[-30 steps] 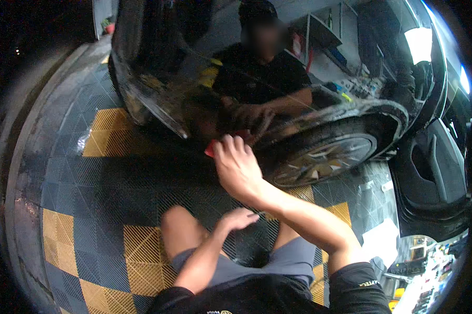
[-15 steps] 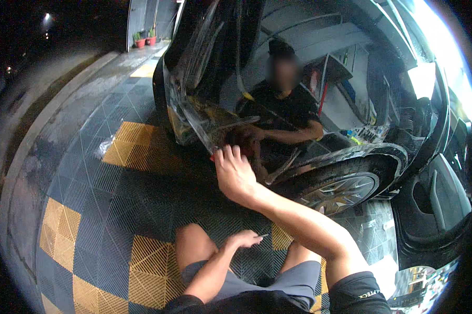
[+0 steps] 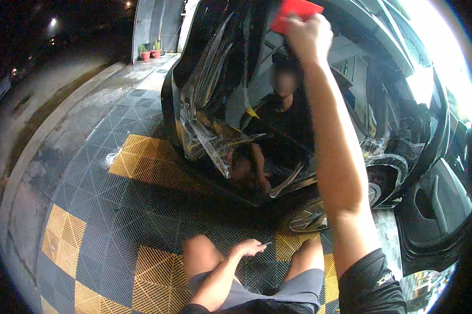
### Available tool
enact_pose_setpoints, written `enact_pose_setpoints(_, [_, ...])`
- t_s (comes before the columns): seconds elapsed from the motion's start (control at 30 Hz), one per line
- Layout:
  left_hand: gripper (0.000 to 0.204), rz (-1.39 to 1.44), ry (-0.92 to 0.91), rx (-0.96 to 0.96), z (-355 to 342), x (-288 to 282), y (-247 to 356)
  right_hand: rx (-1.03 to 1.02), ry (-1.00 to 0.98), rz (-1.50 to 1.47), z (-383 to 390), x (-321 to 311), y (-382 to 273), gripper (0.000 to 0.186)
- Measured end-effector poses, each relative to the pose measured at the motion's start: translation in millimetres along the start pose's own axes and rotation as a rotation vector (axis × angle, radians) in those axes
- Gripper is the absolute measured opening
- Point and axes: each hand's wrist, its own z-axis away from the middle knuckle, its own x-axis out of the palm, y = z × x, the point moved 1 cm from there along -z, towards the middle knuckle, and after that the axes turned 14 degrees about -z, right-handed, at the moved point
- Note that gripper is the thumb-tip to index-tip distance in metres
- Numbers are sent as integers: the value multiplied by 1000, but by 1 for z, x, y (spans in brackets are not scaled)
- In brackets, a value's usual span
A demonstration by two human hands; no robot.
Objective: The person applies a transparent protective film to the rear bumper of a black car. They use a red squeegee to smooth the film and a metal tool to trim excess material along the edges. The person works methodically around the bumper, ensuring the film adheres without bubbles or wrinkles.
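Note:
My right hand (image 3: 310, 37) is raised high, its fingers closed on a flat red squeegee (image 3: 293, 15) at the glossy black car panel (image 3: 262, 47). Wrinkled clear film (image 3: 212, 141) hangs loose along the left corner of the bodywork, its folds catching light. A small yellow piece (image 3: 253, 112) shows on the panel below the squeegee. My left hand (image 3: 249, 247) is low between my knees, closed on a thin, light-coloured tool (image 3: 267, 244) whose tip sticks out to the right; its kind is too small to tell. My reflection appears in the dark paint.
A car wheel (image 3: 309, 219) is partly behind my right forearm, with an open car door (image 3: 437, 209) beyond it. Grey and yellow floor tiles (image 3: 110, 209) lie under me. Crumpled clear plastic (image 3: 110, 159) rests on them. Potted plants (image 3: 149, 52) stand at the far left.
My right hand has swung up from the lower edge of the bodywork to high on the panel, carrying the red squeegee. My left hand has barely moved.

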Motion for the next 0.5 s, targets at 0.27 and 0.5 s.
enact_pose_setpoints(0.27, [55,53,31,138,4,3,11,-122,-2,-49,3,24,-18,33])
enact_pose_setpoints(0.5, [56,-7,-1,24,6,-5,4,-104,74,69,-30,-7,11,38])
